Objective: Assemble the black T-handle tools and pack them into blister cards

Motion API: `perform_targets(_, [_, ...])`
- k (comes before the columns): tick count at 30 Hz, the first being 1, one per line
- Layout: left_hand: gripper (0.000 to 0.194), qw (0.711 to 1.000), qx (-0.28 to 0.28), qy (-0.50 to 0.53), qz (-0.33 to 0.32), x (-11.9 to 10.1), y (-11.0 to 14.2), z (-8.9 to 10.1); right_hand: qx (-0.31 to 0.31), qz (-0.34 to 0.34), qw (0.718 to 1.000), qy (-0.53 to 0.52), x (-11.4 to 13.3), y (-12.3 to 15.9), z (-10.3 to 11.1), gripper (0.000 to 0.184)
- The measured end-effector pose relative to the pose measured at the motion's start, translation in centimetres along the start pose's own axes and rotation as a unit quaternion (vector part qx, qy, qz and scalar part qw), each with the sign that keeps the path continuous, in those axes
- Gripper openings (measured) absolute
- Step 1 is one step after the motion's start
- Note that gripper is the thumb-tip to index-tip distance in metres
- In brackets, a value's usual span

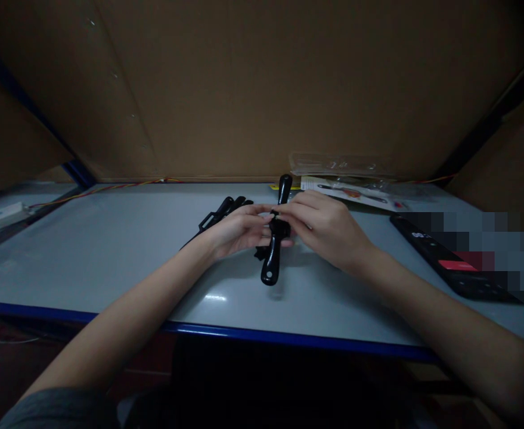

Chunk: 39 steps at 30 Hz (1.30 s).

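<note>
A black two-handled spokeshave (271, 259) is held above the table, its long axis pointing away from me and a round hole in its near handle end. My left hand (239, 231) grips it around the middle from the left, with fingers passing underneath. From the right, my right hand (318, 221) pinches at the same middle part with thumb and fingertips. Whatever small part lies between those fingertips is too dark to make out. Beyond my left wrist lie several black handled tools (223, 208), partly covered by the hand. A small black jagged piece (260, 253) shows just below my left fingers.
Clear plastic packaging (337, 162) and a printed card (355, 193) lie at the back right. On the right is a long black package (445, 256) with a red patch, partly blurred. A cardboard wall (244, 89) closes off the back. The grey tabletop (109, 238) has a blue front edge.
</note>
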<state>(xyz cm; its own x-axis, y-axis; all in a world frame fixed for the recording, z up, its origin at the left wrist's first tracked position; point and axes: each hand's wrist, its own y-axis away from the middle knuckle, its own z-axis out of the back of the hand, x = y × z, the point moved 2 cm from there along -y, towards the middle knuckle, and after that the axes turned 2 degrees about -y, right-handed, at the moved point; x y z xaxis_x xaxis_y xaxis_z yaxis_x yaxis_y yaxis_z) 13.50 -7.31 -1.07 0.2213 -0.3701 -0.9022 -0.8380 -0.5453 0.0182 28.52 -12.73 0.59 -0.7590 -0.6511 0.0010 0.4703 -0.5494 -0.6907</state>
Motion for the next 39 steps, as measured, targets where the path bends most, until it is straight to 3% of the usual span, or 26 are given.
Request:
perform_targets(7, [0.029, 1.000, -0.001, -0.022, -0.014, 0.2, -0.1, 0.3, -0.007, -0.004, 1.000, -0.023, -0.3, 0.0, 0.2, 0.025])
perform_targets(15, [0.014, 0.999, -0.017, 0.033, -0.006, 0.5, -0.4, 0.4, -0.001, -0.021, 1.000, -0.019, 0.2, 0.1, -0.2, 0.022])
perform_targets(25, [0.010, 0.995, -0.031, 0.095, 0.016, 0.8, -0.5, 0.6, -0.006, -0.033, 0.999, -0.038, 0.5, 0.1, -0.3, 0.019])
perform_targets(32, [0.011, 0.995, -0.043, 0.085, 0.008, 1.0, -0.6, 0.6, -0.002, -0.047, 0.997, -0.062, 0.4, 0.1, -0.5, 0.017])
perform_targets(39, [0.010, 0.996, -0.050, 0.075, 0.012, 1.2, -0.7, 0.7, 0.021, -0.021, 1.000, -0.006, 0.7, 0.2, -0.5, 0.022])
